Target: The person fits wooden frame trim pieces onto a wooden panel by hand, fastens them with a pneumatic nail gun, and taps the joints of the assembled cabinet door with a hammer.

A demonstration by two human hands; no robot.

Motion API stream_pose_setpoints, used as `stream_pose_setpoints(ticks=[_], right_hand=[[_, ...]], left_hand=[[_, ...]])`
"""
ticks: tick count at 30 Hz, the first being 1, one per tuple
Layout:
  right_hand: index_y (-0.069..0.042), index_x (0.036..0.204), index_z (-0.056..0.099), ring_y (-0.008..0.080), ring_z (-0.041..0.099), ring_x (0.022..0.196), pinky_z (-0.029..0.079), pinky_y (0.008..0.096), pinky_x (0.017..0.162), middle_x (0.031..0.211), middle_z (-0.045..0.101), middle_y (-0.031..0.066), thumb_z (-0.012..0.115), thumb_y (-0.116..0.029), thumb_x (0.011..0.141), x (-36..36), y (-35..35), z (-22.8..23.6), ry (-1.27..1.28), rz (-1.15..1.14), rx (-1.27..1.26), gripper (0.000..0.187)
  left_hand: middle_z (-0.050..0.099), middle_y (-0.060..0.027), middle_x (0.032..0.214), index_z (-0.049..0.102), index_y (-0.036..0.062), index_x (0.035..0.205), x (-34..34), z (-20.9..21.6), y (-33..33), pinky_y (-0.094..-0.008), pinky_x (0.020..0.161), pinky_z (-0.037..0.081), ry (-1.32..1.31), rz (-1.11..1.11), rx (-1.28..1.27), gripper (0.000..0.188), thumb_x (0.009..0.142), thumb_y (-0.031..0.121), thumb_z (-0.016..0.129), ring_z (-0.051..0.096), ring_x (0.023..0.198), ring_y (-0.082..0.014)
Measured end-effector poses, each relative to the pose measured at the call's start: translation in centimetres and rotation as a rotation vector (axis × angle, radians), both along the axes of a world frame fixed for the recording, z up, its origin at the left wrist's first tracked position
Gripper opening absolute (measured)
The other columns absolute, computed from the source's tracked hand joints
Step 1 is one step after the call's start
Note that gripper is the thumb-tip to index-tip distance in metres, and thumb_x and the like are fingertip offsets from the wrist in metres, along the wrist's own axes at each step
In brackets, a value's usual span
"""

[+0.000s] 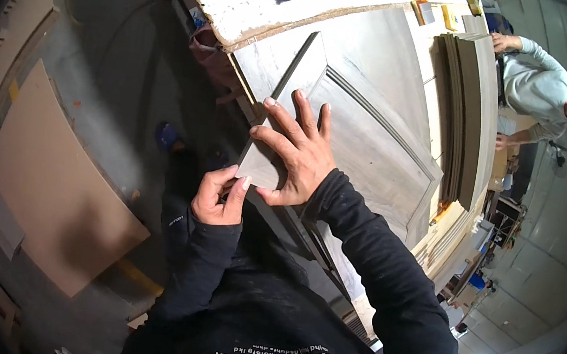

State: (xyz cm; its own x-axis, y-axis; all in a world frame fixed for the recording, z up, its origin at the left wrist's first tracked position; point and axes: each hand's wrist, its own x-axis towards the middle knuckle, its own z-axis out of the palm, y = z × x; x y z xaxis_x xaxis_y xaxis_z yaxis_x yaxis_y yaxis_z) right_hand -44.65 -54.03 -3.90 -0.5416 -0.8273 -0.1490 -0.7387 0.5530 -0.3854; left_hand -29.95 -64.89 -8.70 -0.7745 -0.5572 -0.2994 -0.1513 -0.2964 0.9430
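The left hand [220, 194] pinches the near end of a gray wood strip [264, 164]. The right hand [306, 157] lies on top, fingers spread. The strip sits beside the big panel [380, 136], maybe touching.

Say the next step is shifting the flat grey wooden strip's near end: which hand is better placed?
Likely the left hand: its thumb and fingers hold the near corner of the flat grey wooden strip. The right hand lies spread over the strip's face, better suited to steadying it.
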Motion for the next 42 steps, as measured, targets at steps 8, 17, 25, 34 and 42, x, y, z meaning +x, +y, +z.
stream_pose_setpoints(ticks=[8,17,25,34,42], right_hand=[[-0.025,0.121,0.052,0.0435,0.013,0.135,0.0,0.0727,0.097,0.145,0.03,0.0083,0.063,-0.053,0.053,-0.2,-0.2,0.0,-0.013,-0.007,-0.034,0.074],[-0.026,0.122,0.05,0.0428,0.013,0.135,0.002,0.0749,0.094,0.145,0.03,0.0073,0.057,-0.058,0.057,-0.2,0.2,0.1,-0.013,0.003,0.011,0.073],[-0.025,0.124,0.048,0.0392,0.011,0.137,0.002,0.0749,0.096,0.147,0.026,0.0053,0.062,-0.052,0.056,0.0,0.0,-0.2,-0.043,0.007,-0.028,0.075],[-0.028,0.124,0.048,0.0381,0.013,0.137,0.002,0.0735,0.097,0.145,0.03,0.0045,0.062,-0.05,0.055,0.1,0.0,-0.1,-0.107,-0.01,-0.031,0.073],[-0.029,0.123,0.049,0.0365,0.014,0.137,-0.002,0.0722,0.098,0.146,0.029,0.0026,0.061,-0.051,0.057,-0.2,-0.2,-0.1,-0.149,-0.019,-0.026,0.071]], left_hand=[[0.062,-0.0118,0.103,0.053,-0.001,0.101,1.1,-0.5,0.1,-0.026,0.081,0.047,0.017,-0.022,-0.061,0.018,0.085,0.004,0.061,0.058,0.09,-0.0126],[0.066,-0.0157,0.085,0.06,0.0011,0.081,-0.8,-0.5,-4.6,-0.0304,0.066,0.053,0.156,-0.326,-0.517,0.015,0.073,0.001,0.072,0.066,0.075,-0.0258],[0.057,-0.0083,0.068,0.052,0.0056,0.07,-6.7,3.0,-10.9,-0.0339,0.057,0.049,0.41,-1.085,-1.043,0.009,0.069,0.013,0.058,0.061,0.066,-0.0246],[0.058,-0.0147,0.103,0.05,0.0075,0.122,-25.7,4.4,-17.8,-0.0422,0.078,0.045,0.455,-0.572,-1.606,0.057,0.066,0.005,0.062,0.056,0.09,-0.0319],[0.06,-0.0125,0.084,0.045,0.0092,0.115,-29.4,4.5,-16.3,-0.0387,0.069,0.049,0.217,-0.858,-1.612,0.055,0.066,0.008,0.069,0.061,0.077,-0.0301]])
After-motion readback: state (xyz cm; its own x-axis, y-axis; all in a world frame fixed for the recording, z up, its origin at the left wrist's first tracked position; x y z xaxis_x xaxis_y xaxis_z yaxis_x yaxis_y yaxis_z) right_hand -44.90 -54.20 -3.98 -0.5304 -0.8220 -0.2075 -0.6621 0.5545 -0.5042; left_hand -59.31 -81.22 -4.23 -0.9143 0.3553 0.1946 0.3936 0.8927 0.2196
